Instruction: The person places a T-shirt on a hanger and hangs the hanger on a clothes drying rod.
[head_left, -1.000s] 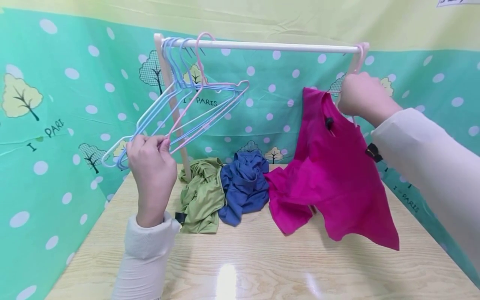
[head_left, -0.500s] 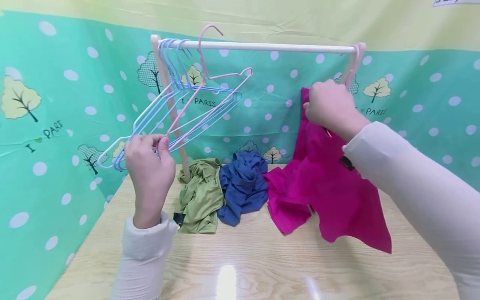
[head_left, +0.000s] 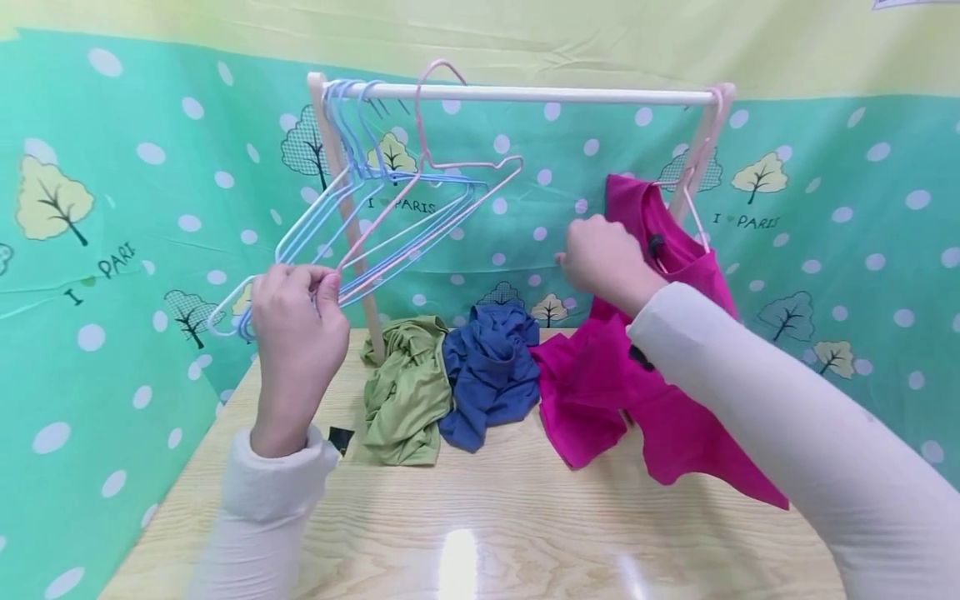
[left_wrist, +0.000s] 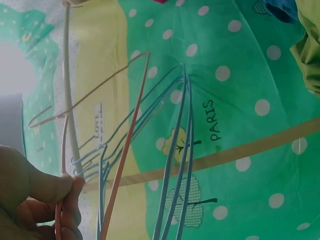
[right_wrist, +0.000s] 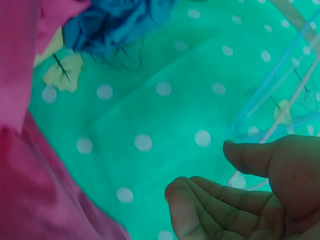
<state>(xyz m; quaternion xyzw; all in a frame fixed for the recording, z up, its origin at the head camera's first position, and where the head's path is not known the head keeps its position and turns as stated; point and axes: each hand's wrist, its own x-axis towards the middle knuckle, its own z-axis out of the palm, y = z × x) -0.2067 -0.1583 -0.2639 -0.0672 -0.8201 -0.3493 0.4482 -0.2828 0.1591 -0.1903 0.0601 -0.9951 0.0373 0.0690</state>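
My left hand (head_left: 300,350) pinches the lower corner of a pink wire hanger (left_wrist: 128,135) between thumb and fingers. The hanger's hook stands above the rack's white rail (head_left: 540,95); whether it touches the rail, I cannot tell. My right hand (head_left: 607,258) holds nothing, with fingers loosely bent and the thumb apart in the right wrist view. It is in front of a magenta sleeveless top (head_left: 675,450), which hangs at the rail's right end on another pink hanger (head_left: 697,221). Several blue hangers (head_left: 367,137) and a white one hang at the left end, behind my left hand.
A crumpled green garment (head_left: 405,400) and a crumpled blue garment (head_left: 491,375) lie side by side on the wooden table (head_left: 405,533) beneath the rail. Part of the magenta top rests beside them. A dotted teal cloth (head_left: 135,350) encloses the back and sides.
My right hand has come away from the hanging top's hanger, leftward and down. The pink hanger in my left hand has risen at the rail and shifted right.
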